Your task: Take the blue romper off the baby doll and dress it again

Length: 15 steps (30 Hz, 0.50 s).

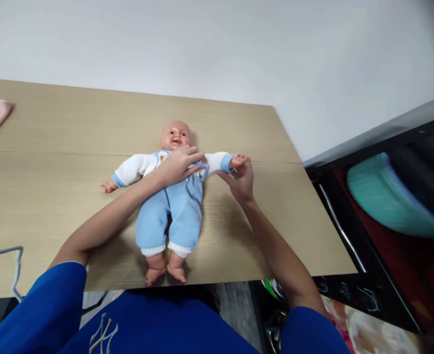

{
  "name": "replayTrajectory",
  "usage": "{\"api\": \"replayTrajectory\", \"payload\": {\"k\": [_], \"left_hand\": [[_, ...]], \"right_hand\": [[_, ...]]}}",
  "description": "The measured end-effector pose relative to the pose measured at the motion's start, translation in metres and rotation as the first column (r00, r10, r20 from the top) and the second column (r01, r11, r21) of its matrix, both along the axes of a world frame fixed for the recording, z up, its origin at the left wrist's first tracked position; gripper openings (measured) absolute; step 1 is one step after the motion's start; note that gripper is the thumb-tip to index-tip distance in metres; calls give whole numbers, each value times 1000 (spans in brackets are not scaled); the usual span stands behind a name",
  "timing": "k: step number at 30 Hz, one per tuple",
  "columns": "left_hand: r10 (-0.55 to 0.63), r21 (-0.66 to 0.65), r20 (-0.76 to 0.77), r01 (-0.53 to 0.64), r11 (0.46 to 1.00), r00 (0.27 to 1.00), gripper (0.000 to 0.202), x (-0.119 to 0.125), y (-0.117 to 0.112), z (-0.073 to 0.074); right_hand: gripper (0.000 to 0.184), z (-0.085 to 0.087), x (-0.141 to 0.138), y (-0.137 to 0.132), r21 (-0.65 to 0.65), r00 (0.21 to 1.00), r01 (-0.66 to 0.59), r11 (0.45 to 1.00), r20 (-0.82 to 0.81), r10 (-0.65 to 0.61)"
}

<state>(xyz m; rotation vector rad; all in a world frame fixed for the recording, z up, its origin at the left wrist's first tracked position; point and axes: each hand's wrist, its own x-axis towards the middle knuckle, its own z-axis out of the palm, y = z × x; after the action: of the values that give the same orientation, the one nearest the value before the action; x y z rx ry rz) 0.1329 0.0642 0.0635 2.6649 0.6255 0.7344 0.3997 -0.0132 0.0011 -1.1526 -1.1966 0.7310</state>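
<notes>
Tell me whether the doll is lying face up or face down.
Face up: the doll lies back-down on the table, face and romper front showing; left hand on its chest, right hand holding its hand.

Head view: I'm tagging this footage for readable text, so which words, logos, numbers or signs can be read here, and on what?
"NY": an interlocked pale monogram on the chest of the person's blue shirt, low in the picture.
White marks on the black frame at lower right: too blurred to read.
No text shows on the doll or its clothes.
</notes>
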Motion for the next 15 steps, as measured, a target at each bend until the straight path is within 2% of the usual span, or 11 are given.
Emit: {"api": "replayTrajectory", "payload": {"k": [2, 5, 8, 12, 15], "left_hand": [[-66, 26, 83, 64, 998, 994, 47, -5, -4, -1], [-96, 85, 141, 84, 993, 985, 49, -12, -12, -4], [-70, 25, 187, 66, 997, 980, 49, -15, -15, -4], [32, -162, 352, 27, 986, 935, 48, -11, -7, 1], [40, -236, 385, 56, 970, 922, 46, -7, 3, 0]], "right_hand": [[62, 1, -17, 6, 50, 995, -8, 999, 100, 3], [41, -3, -39, 9, 108, 946, -87, 990, 321, 48], [28, -6, -46, 4, 82, 891, -197, 977, 430, 144], [33, 0, -39, -9, 24, 867, -288, 957, 432, 250], [31, 3, -41, -17, 6, 928, -279, 960, 258, 268]]}}
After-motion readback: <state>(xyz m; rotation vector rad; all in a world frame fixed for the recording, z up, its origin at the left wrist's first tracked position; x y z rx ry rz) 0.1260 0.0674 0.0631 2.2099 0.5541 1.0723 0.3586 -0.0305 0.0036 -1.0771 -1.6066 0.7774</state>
